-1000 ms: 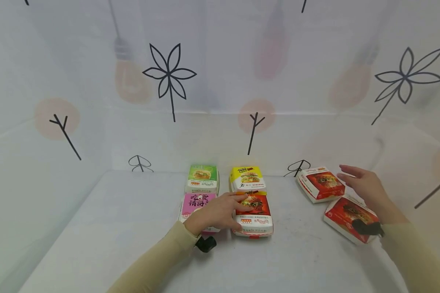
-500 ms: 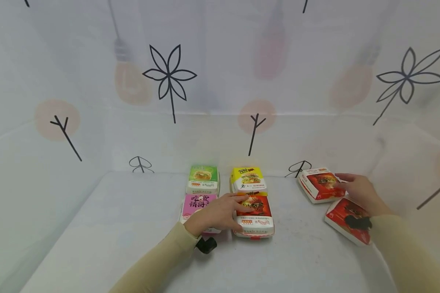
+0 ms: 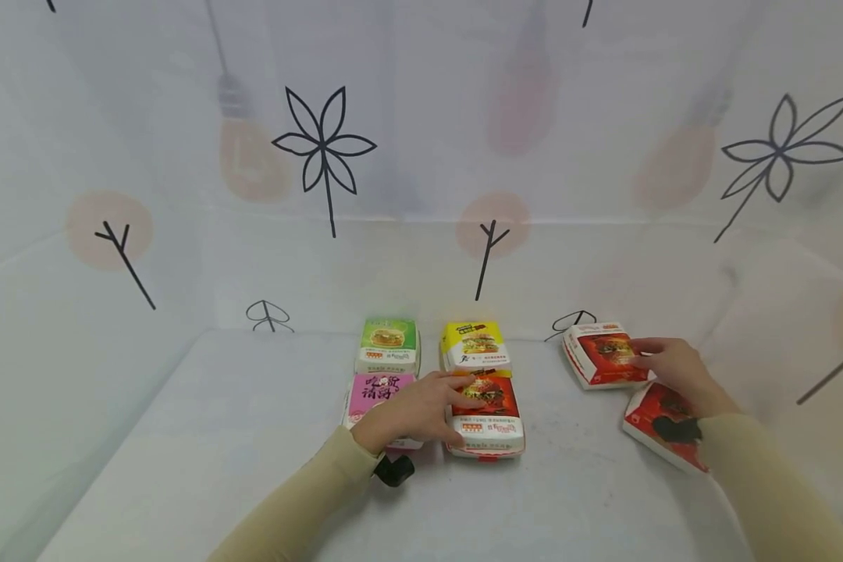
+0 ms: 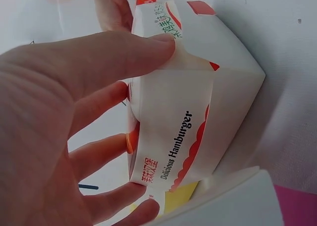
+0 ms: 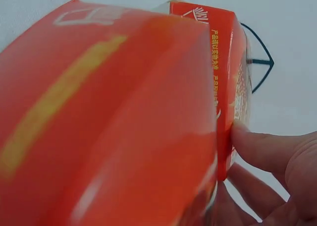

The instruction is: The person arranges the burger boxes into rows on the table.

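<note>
My left hand (image 3: 417, 410) rests with spread fingers on a red-and-white hamburger box (image 3: 493, 433) in the middle of the table. In the left wrist view, the thumb lies along the edge of this carton (image 4: 173, 132) and the fingertips touch its printed top. At the right, my right hand (image 3: 677, 371) pinches the right side of another red hamburger box (image 3: 597, 363). The right wrist view shows the thumb (image 5: 262, 149) on that box's (image 5: 225, 52) edge, with the other fingers partly hidden below. A third red box (image 3: 660, 425) lies under the right wrist, angled.
Behind the middle red box stands a yellow hamburger box (image 3: 474, 343). To the left are a green box (image 3: 388, 339) and a pink box (image 3: 379, 390), the latter partly covered by the left hand. A white patterned cloth (image 3: 407, 257) hangs behind the table (image 3: 183, 453).
My right hand has come down and left onto the far right red box, which has shifted slightly left and turned straighter. The left hand has stayed in place.
</note>
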